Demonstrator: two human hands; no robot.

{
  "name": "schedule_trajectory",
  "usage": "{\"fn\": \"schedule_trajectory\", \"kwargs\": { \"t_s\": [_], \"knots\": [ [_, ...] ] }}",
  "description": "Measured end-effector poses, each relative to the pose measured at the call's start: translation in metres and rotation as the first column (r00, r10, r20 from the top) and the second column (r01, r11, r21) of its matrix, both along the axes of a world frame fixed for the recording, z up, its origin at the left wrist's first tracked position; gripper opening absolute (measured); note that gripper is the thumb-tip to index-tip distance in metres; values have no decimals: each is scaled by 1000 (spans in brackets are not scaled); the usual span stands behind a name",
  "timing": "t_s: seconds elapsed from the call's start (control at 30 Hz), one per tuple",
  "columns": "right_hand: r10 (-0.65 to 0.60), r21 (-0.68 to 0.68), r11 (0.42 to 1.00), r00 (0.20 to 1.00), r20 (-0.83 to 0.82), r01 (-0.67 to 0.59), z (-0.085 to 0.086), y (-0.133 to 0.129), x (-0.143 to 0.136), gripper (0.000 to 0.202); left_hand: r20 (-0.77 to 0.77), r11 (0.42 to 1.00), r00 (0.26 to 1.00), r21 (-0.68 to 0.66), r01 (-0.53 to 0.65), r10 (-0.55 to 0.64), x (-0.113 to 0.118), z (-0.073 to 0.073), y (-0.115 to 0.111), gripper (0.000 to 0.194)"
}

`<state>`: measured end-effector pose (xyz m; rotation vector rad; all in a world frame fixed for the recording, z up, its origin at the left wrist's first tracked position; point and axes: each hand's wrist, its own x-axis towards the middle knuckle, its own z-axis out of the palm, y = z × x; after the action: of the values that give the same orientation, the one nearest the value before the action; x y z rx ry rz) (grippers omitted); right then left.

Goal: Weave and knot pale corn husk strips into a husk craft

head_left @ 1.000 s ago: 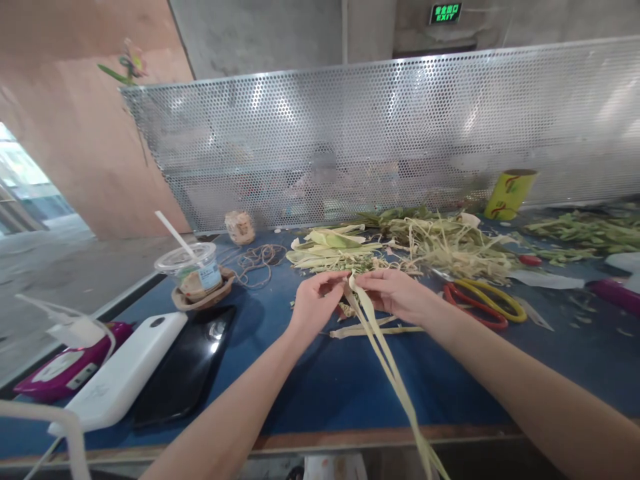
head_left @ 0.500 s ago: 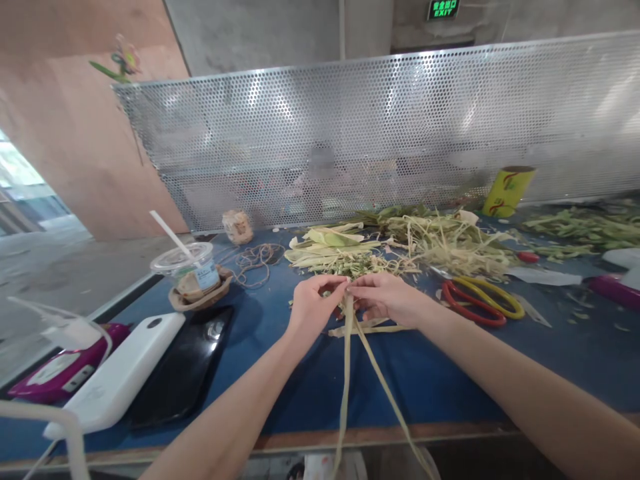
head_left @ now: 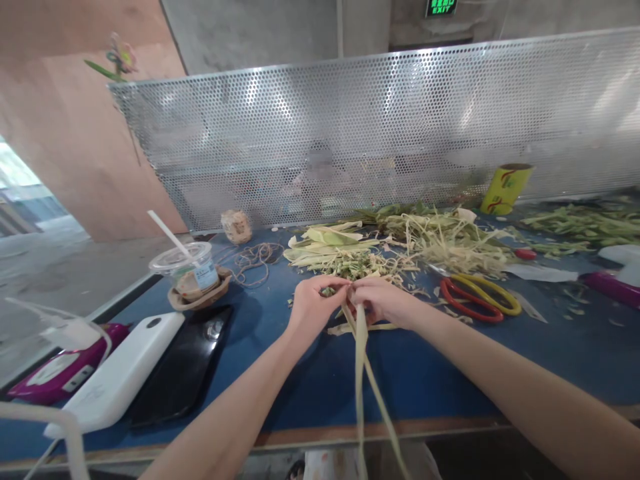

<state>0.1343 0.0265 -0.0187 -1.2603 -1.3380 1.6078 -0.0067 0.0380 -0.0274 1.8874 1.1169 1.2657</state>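
Note:
Two long pale strips of husk [head_left: 361, 360] hang down from between my hands and over the table's front edge. My left hand [head_left: 317, 303] pinches their upper end, its thumb and forefinger pressed together. Right beside it, my right hand [head_left: 383, 300] is closed on the strips, thumb against fingers. The spot where the strips meet is mostly hidden by my fingertips. Just beyond my hands lies a heap of pale green corn husks [head_left: 330, 248] with small cut bits. To the right rest scissors with one red and one yellow handle [head_left: 473, 298].
On the left are a plastic cup with a straw [head_left: 187, 267], a white power bank [head_left: 117, 370], a black phone [head_left: 183, 373] and a purple power strip [head_left: 65, 367]. Tangled twine [head_left: 260, 257] lies behind. A yellow tube [head_left: 506, 189] stands before the perforated metal screen [head_left: 310, 120].
The hanging strips have swung; the wider one has shifted right and now crosses over the narrower one. My right hand has turned slightly, its fingers more curled. My left hand stays nearly still.

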Motion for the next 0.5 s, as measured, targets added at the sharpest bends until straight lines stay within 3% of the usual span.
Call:
{"fn": "schedule_trajectory", "kwargs": {
  "t_s": [0.3,0.5],
  "knots": [
    [4,-64,998,999,35,-2,8,1,7,19,24,995,995,-20,-95,96,-4,6,2,15],
    [134,-139,983,988,82,-121,7,-1,11,6,64,993,991,-27,-116,117,-7,6,3,15]
  ]
}}
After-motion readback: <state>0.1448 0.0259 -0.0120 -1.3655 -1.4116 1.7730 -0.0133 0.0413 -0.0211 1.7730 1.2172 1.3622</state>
